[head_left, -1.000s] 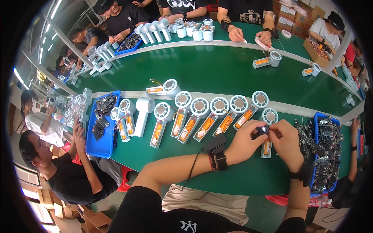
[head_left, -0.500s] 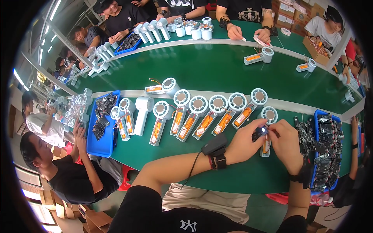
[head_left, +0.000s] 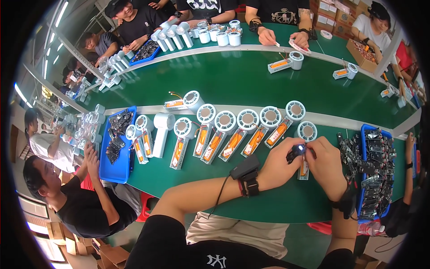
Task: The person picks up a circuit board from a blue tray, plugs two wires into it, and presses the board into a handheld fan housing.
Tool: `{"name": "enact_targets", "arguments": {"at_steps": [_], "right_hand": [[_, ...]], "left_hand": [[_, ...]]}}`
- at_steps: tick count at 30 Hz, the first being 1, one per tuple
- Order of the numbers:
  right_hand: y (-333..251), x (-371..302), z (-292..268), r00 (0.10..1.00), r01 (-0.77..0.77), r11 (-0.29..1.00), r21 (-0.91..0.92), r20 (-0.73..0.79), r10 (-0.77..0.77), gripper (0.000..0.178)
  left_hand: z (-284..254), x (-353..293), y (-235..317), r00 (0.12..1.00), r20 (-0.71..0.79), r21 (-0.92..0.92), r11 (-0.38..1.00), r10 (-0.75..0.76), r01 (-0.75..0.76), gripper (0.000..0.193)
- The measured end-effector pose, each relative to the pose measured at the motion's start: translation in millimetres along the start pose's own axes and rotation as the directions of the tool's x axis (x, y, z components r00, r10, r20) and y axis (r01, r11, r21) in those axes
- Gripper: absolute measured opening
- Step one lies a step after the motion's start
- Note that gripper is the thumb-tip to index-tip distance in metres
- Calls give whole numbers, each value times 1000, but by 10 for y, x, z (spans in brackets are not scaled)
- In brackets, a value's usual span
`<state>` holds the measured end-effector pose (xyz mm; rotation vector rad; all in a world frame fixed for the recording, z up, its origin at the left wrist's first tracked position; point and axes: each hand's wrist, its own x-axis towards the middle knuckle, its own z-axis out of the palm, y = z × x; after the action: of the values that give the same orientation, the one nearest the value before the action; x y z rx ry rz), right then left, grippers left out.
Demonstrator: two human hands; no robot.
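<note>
A small dark circuit board (head_left: 295, 152) with a bright white light on it is pinched in the fingers of my left hand (head_left: 278, 165). Close against the board's right side, the thumb and fingers of my right hand (head_left: 328, 167) are pressed together; what lies between them is too small to make out. Beneath both hands lies a pale blue handheld fan (head_left: 307, 130), its round grille pointing away from me and its open handle partly hidden. To the left, several similar fans (head_left: 225, 121) lie in a row, most with orange batteries showing in their handles.
Blue trays of dark circuit boards stand at left (head_left: 115, 175) and right (head_left: 363, 134), with loose boards (head_left: 347, 150) beside the right one. Beyond a pale rail (head_left: 333, 120), a green belt (head_left: 224, 76) carries open fans (head_left: 295, 60). Co-workers sit around; one person (head_left: 67, 197) is close at left.
Fans on the green belt have slid left, and another shows at its far right end. The view has shifted slightly. My hands keep nearly the same pose around the lit board.
</note>
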<state>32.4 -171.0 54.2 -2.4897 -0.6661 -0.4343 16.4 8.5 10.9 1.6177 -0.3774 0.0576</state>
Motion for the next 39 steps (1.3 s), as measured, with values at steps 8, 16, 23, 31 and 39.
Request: {"name": "enact_targets", "arguments": {"at_steps": [8,16,23,31,39], "right_hand": [[-84,21,-106,998,64,994,-94,34,-61,11],[-155,8,-209,989,-4,994,-111,146,20,12],[-162,0,-216,980,-38,993,-112,189,59,14],[-100,14,-298,950,-120,990,-73,281,136,18],[-54,111,-230,915,-190,981,-50,353,195,18]], "left_hand": [[-14,21,-43,996,-7,22,996,-87,87,40],[-10,48,-116,989,-3,-41,988,-147,146,39],[-17,25,-92,992,-2,-56,990,-130,130,38],[60,44,-180,986,-6,-96,981,-168,167,35],[-69,108,-72,968,47,-136,959,-246,250,34]]}}
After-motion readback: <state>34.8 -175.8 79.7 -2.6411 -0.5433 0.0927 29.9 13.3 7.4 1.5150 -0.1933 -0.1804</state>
